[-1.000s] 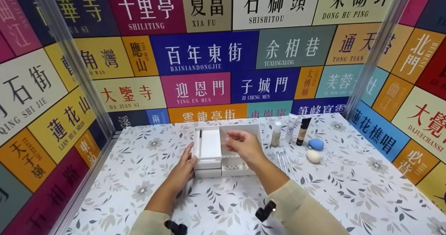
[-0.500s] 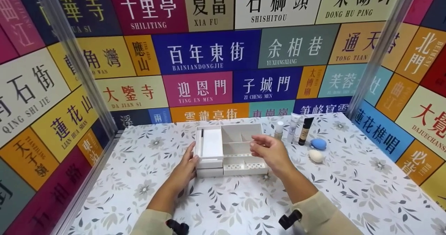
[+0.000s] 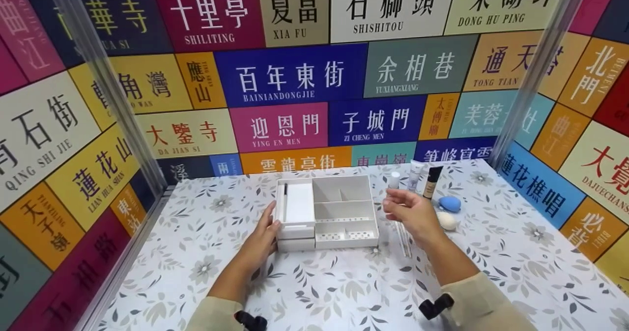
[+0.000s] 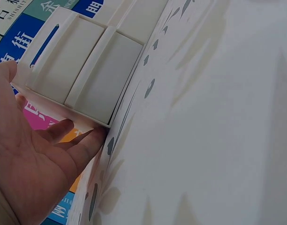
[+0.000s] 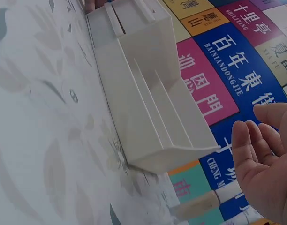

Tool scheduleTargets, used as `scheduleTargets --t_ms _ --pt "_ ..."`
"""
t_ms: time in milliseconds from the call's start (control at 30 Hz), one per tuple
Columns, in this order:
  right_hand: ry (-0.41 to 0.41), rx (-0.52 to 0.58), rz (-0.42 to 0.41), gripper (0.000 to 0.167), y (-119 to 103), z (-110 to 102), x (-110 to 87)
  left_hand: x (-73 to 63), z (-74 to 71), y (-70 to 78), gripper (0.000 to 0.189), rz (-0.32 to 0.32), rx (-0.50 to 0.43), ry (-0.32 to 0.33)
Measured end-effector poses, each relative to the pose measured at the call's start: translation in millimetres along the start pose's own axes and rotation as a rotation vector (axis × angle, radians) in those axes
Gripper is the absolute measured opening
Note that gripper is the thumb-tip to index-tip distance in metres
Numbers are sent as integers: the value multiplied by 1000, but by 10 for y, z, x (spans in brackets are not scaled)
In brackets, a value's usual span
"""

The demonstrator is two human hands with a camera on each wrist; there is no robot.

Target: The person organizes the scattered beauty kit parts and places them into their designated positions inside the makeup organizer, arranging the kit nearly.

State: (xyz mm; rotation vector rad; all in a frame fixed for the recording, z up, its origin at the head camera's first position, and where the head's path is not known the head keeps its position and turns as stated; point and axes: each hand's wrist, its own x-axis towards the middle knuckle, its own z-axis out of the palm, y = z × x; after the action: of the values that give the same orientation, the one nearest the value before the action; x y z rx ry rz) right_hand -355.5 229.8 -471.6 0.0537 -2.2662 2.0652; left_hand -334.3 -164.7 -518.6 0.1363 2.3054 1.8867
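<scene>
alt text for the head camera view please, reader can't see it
A person's left hand rests against a white compartmented organizer on a floral-patterned table. The right hand, apparently empty, hovers beside it, near upright tubes and blue and cream sponges.

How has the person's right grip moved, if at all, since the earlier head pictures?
Yes, rightward in the head view: the right grip first overlapped the white organizer, and now it is beyond that organizer's right edge.

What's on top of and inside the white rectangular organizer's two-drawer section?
A thin, dark-ended stick lies along the left of its top. The two white front drawers look shut, so their contents are covered.
</scene>
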Motion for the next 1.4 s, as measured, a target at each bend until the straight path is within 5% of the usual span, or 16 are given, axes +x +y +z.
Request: scheduleTargets --t_ms 500,767,1000,1400 --pt "31 -80 128 54 346 -578 94 13 29 -19 63 4 17 5" --pt "30 -116 182 59 458 -701 127 37 18 13 60 -31 27 23" --pt "2 -228 180 56 556 -800 93 23 3 -1 63 21 33 -21" --pt "-46 -309 278 56 639 -805 68 12 -10 -25 61 -26 1 7"
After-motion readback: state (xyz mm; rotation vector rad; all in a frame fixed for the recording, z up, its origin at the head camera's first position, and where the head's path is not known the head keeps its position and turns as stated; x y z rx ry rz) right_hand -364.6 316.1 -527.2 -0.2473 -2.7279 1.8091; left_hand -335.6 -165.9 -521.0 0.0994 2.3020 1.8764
